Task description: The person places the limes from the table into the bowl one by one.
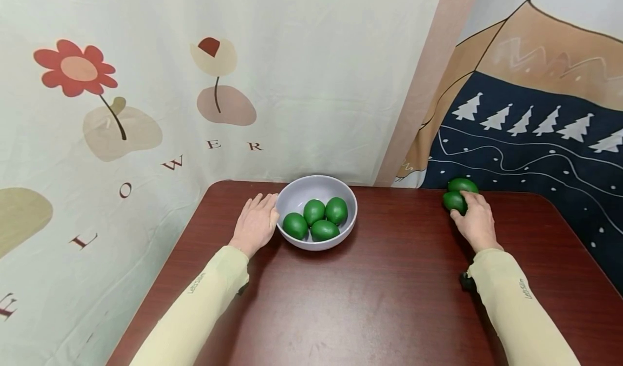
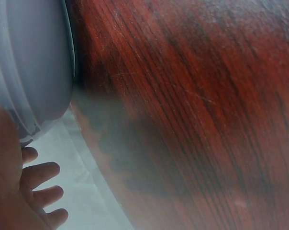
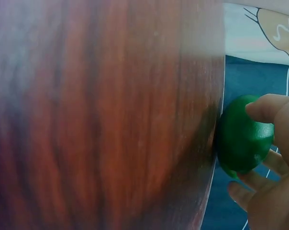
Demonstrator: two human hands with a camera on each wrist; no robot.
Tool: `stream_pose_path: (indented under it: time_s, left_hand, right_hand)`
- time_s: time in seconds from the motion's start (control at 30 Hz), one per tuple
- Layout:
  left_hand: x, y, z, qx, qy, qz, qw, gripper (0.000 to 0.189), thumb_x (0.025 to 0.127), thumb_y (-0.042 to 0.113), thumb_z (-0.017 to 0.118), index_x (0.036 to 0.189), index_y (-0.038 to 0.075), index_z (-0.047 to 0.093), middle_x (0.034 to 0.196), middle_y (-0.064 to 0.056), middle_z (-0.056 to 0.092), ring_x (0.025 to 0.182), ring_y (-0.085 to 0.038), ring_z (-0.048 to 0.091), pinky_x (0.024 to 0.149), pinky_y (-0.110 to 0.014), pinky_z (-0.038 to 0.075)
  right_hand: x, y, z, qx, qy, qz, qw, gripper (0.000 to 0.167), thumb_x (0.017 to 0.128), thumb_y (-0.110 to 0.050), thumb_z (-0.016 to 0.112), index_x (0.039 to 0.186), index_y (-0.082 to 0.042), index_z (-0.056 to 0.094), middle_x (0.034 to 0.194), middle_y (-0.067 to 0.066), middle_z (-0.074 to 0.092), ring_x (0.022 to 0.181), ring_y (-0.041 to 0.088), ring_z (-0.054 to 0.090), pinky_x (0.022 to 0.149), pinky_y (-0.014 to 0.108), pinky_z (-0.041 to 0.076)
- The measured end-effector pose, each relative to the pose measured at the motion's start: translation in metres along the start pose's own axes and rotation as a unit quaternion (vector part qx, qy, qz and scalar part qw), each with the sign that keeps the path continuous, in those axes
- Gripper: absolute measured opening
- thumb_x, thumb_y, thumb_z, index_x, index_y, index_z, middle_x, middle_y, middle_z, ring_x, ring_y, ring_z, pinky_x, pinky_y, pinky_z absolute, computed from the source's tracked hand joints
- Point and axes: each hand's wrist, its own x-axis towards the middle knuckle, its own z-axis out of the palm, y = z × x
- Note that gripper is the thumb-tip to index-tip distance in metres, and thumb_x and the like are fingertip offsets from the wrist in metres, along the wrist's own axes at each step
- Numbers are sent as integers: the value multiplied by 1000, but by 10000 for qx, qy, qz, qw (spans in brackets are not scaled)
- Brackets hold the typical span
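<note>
A lilac-grey bowl (image 1: 317, 185) stands at the back of the table, with several green limes (image 1: 314, 212) inside it. My left hand (image 1: 254, 221) rests against the bowl's left side, its fingers extended; the left wrist view shows the bowl's outer wall (image 2: 37, 62) beside that hand. At the back right, my right hand (image 1: 474, 221) holds a lime (image 1: 455, 202) between thumb and fingers. Another lime (image 1: 462, 184) lies just behind it. In the right wrist view, the thumb and fingertips touch the held lime (image 3: 245, 136), which mostly hides the other one.
The reddish-brown wooden table (image 1: 370, 295) ends at its back edge against a pale curtain (image 1: 311, 85) with flower prints. A dark blue cloth (image 1: 525, 160) with white tree prints hangs behind the right side.
</note>
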Motion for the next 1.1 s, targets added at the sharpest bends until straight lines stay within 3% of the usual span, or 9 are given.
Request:
stream_pose_path:
  time_s: [0.43,1.1]
  left_hand:
    - [-1,0,0,-15,9,10,10000,54,107,26,32,155,5,46,156,-16,50,150,-40,37,127,-54,20]
    - [0,0,-1,39,44,69,10000,53,107,26,33,155,6,47,155,-16,51,149,-41,37,126,-56,24]
  right_hand:
    - [2,0,-4,-301,-39,-145,9994,55,92,-8,70,139,11,48,139,40,43,122,59,43,100,74,41]
    - [2,-1,-9,-339,-153,-268,9990,57,92,-15,72,136,12,50,134,41,46,114,58,48,95,74,44]
